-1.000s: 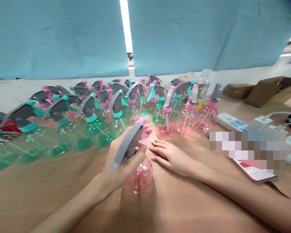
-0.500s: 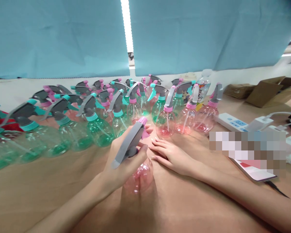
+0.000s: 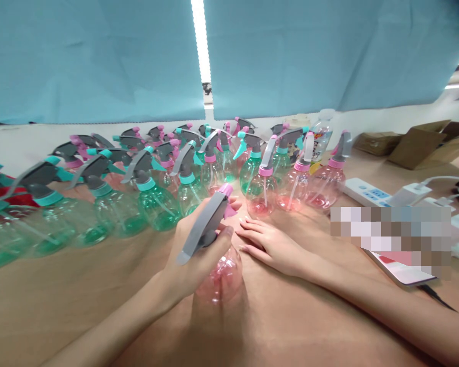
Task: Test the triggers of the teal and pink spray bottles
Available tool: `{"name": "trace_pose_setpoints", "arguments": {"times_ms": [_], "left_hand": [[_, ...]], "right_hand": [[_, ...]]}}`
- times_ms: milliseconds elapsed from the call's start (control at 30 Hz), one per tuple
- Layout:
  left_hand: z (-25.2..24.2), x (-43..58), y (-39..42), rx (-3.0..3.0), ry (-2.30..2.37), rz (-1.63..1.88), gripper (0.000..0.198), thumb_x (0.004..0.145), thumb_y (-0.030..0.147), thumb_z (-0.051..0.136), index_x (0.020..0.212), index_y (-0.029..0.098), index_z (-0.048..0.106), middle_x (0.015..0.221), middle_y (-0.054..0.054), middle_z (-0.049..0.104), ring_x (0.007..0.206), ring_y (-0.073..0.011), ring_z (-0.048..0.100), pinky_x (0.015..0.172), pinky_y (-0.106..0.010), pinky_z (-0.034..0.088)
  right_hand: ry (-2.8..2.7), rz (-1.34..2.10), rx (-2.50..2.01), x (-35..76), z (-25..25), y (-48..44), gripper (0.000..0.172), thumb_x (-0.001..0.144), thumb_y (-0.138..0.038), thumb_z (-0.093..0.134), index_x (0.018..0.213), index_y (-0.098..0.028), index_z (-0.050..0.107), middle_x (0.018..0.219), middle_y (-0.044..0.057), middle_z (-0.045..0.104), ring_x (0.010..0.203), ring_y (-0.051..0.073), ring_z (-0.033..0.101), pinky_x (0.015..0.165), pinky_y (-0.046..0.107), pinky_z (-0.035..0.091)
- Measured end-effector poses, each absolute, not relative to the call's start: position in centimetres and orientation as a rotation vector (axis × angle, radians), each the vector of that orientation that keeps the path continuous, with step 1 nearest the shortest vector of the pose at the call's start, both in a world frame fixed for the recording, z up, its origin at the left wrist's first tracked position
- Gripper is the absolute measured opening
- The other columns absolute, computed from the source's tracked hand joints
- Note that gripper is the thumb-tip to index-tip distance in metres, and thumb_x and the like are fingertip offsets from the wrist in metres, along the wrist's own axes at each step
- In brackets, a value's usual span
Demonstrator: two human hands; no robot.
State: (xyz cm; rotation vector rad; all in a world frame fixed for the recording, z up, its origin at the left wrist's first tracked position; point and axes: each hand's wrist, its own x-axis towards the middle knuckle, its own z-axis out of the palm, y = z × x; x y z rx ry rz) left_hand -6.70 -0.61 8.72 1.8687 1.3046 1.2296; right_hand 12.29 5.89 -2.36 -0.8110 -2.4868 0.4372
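A pink spray bottle (image 3: 222, 278) with a grey and pink trigger head stands on the table in front of me. My left hand (image 3: 193, 250) is closed around its neck, thumb on the near side and fingers behind, partly hidden by the head. My right hand (image 3: 271, 247) lies flat on the table just right of the bottle, fingers stretched out and holding nothing. Beyond my hands stand several more spray bottles, among them a green one (image 3: 160, 206) to the left and a pink one (image 3: 260, 196) straight ahead.
To the right lie a white power strip (image 3: 361, 189) with plugs and cables, and a phone (image 3: 401, 267) partly covered by blurred blocks. An open cardboard box (image 3: 416, 145) sits at the back right. A clear drink bottle (image 3: 322, 135) stands behind the sprayers. Blue cloth (image 3: 99, 61) hangs behind.
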Motion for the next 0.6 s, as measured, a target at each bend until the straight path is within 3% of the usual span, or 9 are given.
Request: {"name": "trace_pose_setpoints", "arguments": {"times_ms": [200, 400, 600], "left_hand": [[8.59, -6.78, -0.64, 1.843, 1.301, 1.199, 0.03, 0.078, 0.021, 0.057, 0.108, 0.021, 0.059, 0.085, -0.002, 0.068, 0.058, -0.0144, 0.058, 0.051, -0.028, 0.045], [8.16, -7.08, -0.41, 1.903, 1.262, 1.229, 0.022, 0.081, 0.02, 0.057, 0.103, 0.021, 0.059, 0.091, -0.002, 0.066, 0.068, -0.0154, 0.059, 0.06, -0.028, 0.047], [8.0, -7.09, -0.3, 1.876, 1.243, 1.215, 0.02, 0.083, 0.023, 0.056, 0.102, 0.022, 0.061, 0.078, 0.0, 0.061, 0.058, -0.0138, 0.052, 0.056, -0.028, 0.044]], "right_hand": [[-2.502, 0.415, -0.813, 12.31, -2.3, 5.9, 0.039, 0.099, -0.039, 0.046, 0.126, -0.016, 0.063, 0.138, 0.016, 0.058, 0.133, 0.031, 0.048, 0.108, 0.051, 0.043], [-2.483, 0.435, -0.815, 12.31, -2.43, 5.91, 0.038, 0.099, -0.039, 0.048, 0.127, -0.018, 0.063, 0.138, 0.015, 0.058, 0.134, 0.031, 0.048, 0.108, 0.052, 0.043], [-2.492, 0.416, -0.822, 12.3, -2.34, 5.88, 0.038, 0.099, -0.039, 0.048, 0.128, -0.02, 0.063, 0.137, 0.013, 0.059, 0.134, 0.03, 0.047, 0.108, 0.051, 0.043]]}}
